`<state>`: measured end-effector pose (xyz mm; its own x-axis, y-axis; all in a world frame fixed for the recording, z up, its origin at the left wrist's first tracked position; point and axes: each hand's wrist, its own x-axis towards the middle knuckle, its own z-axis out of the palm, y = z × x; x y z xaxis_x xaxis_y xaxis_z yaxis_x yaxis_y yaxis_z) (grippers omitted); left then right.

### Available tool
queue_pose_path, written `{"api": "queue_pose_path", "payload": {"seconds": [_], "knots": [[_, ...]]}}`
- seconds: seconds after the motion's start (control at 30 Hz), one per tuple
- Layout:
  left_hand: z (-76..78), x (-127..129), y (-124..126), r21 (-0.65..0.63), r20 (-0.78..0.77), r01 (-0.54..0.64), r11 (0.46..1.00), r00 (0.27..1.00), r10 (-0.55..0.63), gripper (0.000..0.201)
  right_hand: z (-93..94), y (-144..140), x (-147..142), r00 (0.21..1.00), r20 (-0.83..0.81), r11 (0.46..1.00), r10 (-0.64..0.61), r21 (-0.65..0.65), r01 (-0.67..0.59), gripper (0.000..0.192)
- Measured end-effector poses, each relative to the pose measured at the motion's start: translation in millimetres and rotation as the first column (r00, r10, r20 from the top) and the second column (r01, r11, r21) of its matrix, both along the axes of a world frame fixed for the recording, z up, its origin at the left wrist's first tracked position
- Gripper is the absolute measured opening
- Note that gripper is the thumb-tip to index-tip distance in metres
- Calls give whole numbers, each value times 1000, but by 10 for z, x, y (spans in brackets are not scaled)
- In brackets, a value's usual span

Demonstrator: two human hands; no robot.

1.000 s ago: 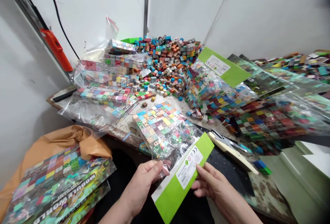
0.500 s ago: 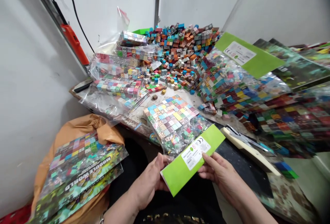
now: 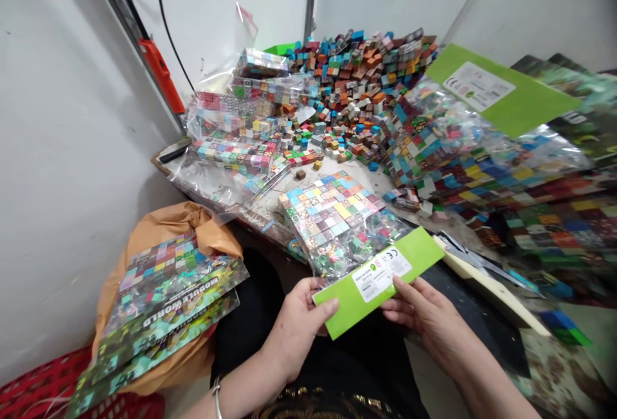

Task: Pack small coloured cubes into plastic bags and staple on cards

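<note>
A green header card [image 3: 343, 313] with a white CE label tops a clear bag of colourful printed cubes [image 3: 337, 210], which rests on the table's near edge. My left hand [image 3: 301, 319] pinches the card's left end, thumb on top and fingers beneath. Toward the card's right half, my right hand [image 3: 424, 306] grips the lower edge, its thumb beside the label. Small figures or parts in green and red [image 3: 359, 242] show through the plastic between the card and the cubes.
Loose cubes [image 3: 357, 85] are heaped at the back. Bagged cube blocks [image 3: 236, 152] lie at left, more carded bags [image 3: 504, 91] at right. A cream-handled stapler-like tool [image 3: 496, 287] sits right. Packs [image 3: 183, 306] lie on an orange bag [image 3: 166, 220] at lower left; an orange-red tool [image 3: 161, 75] hangs by the wall.
My left thumb has come onto the top of the card's left end. The card's left end is raised a little. The whole view has shifted slightly.
</note>
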<state>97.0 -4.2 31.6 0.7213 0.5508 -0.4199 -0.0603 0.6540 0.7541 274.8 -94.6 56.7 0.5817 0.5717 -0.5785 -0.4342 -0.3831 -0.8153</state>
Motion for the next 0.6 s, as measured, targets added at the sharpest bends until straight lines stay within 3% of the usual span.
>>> {"api": "queue_pose_path", "payload": {"seconds": [0.2, 0.4, 0.6], "knots": [[9, 85, -7, -37, -69, -6, 999, 998, 4, 43, 10, 15, -2, 999, 29, 1000, 16, 6, -17, 27], [-59, 160, 15, -23, -143, -50, 998, 989, 46, 32, 64, 15, 4, 998, 17, 998, 55, -10, -55, 24], [-82, 145, 49, -13, -134, -55, 998, 990, 52, 25, 154, -56, 340, 998, 54, 997, -11, 75, 7, 30]]}}
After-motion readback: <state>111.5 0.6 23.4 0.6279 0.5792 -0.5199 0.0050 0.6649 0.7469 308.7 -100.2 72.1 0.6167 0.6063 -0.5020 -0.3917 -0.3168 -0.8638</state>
